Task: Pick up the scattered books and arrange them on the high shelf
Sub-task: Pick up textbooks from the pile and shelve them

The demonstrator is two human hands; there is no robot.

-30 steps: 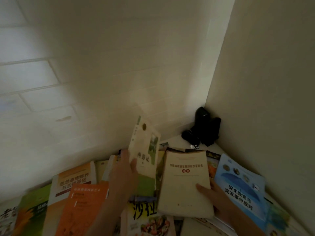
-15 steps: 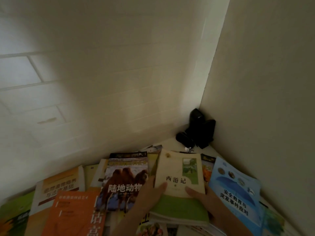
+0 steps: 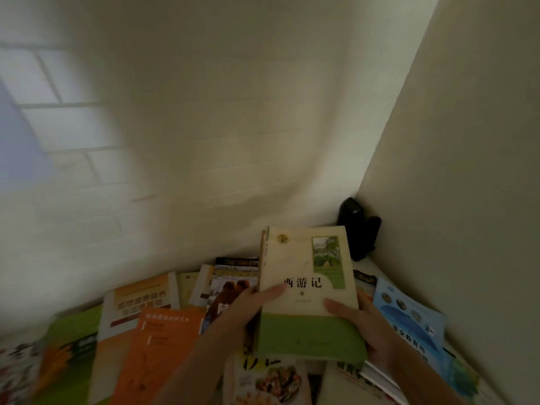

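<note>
I hold a small stack of books in both hands above the scattered pile. On top is a cream-and-green book [image 3: 306, 290] with a small landscape picture on its cover. My left hand [image 3: 245, 311] grips the stack's left edge, thumb lying across the cover. At the lower right corner my right hand [image 3: 365, 325] grips the stack with its thumb on the cover. Under and around lie an orange book [image 3: 157, 349], a white-and-orange book [image 3: 137, 302], a camel-cover book [image 3: 228, 285] and a blue booklet [image 3: 409, 320].
A black device [image 3: 359, 229] stands in the corner where the tiled back wall meets the plain side wall [image 3: 467, 200]. A food-cover magazine [image 3: 271, 381] lies at the bottom edge. Green books [image 3: 67, 346] lie at the far left, blurred.
The cream-and-green book went from my left hand alone onto the beige book in my right hand. Both hands now hold the stack, raised and tilted toward me.
</note>
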